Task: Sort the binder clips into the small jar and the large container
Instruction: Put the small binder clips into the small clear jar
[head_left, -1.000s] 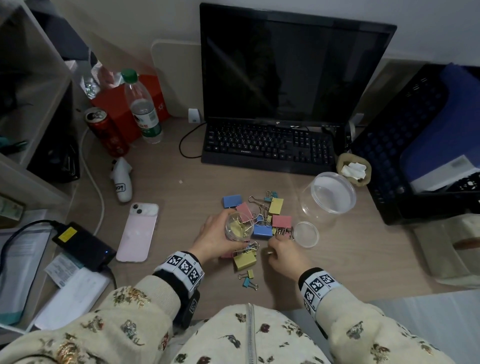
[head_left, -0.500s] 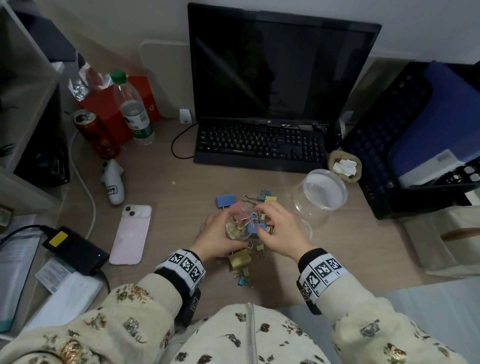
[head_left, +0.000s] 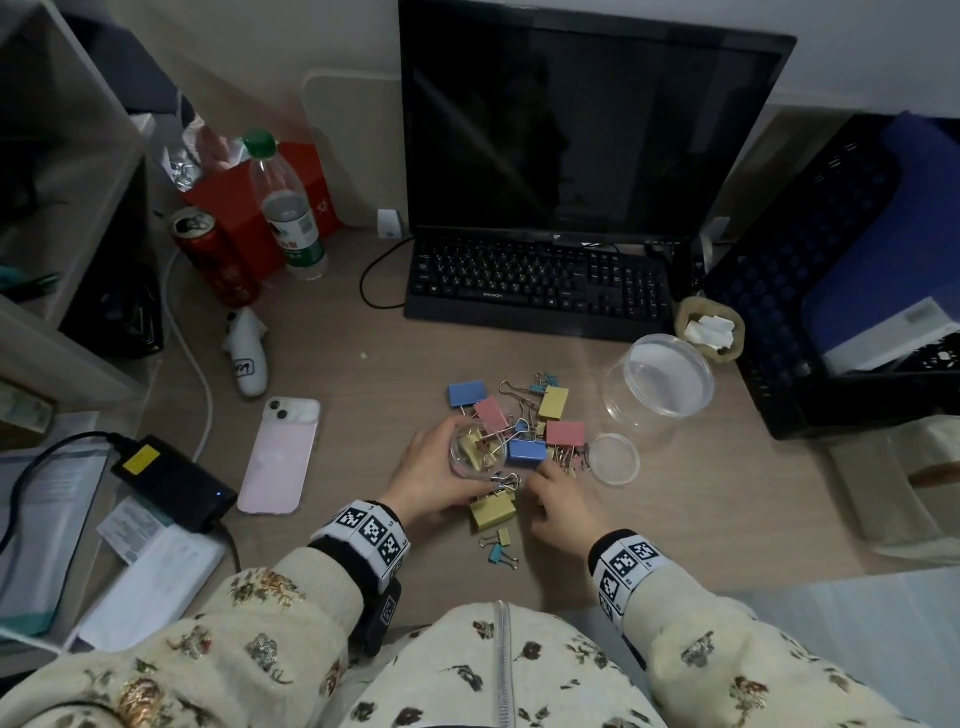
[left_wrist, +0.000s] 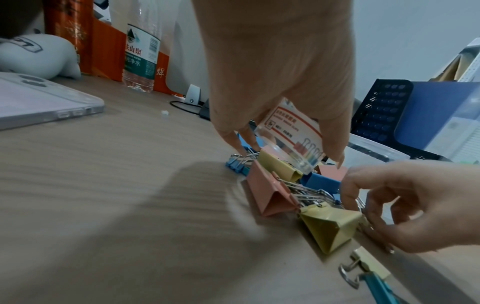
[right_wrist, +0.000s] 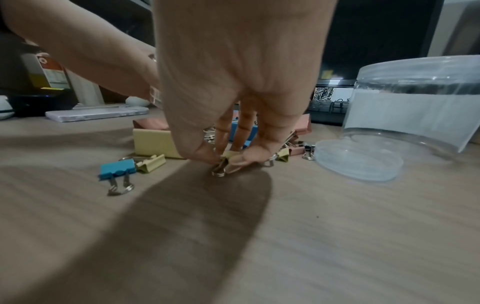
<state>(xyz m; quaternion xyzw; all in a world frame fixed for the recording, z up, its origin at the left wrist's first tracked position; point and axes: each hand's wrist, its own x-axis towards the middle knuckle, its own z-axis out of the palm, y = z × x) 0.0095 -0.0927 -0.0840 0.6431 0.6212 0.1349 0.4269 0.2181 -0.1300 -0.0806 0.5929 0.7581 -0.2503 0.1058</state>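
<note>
A pile of coloured binder clips (head_left: 522, 431), large and small, lies mid-desk. My left hand (head_left: 441, 465) grips the small clear jar (head_left: 475, 449), tilted just above the pile, with yellow clips inside; the left wrist view shows its labelled wall (left_wrist: 296, 133). My right hand (head_left: 548, 475) is down at the pile's near right edge. In the right wrist view its thumb and fingers (right_wrist: 205, 153) pinch a small yellow clip (right_wrist: 225, 162) on the desk. The large clear container (head_left: 660, 376) stands open to the right, apparently with nothing in it.
A small clear lid (head_left: 613, 460) lies beside the pile. Two small clips (head_left: 501, 545) lie nearer me. A keyboard (head_left: 535, 286) and monitor stand behind, a pink phone (head_left: 280, 457) and charger to the left, a black crate (head_left: 831, 291) to the right.
Half a second ago my right hand was up at the jar's mouth. It has come back down to the desk and pinches a small yellow clip. The left hand still holds the jar.
</note>
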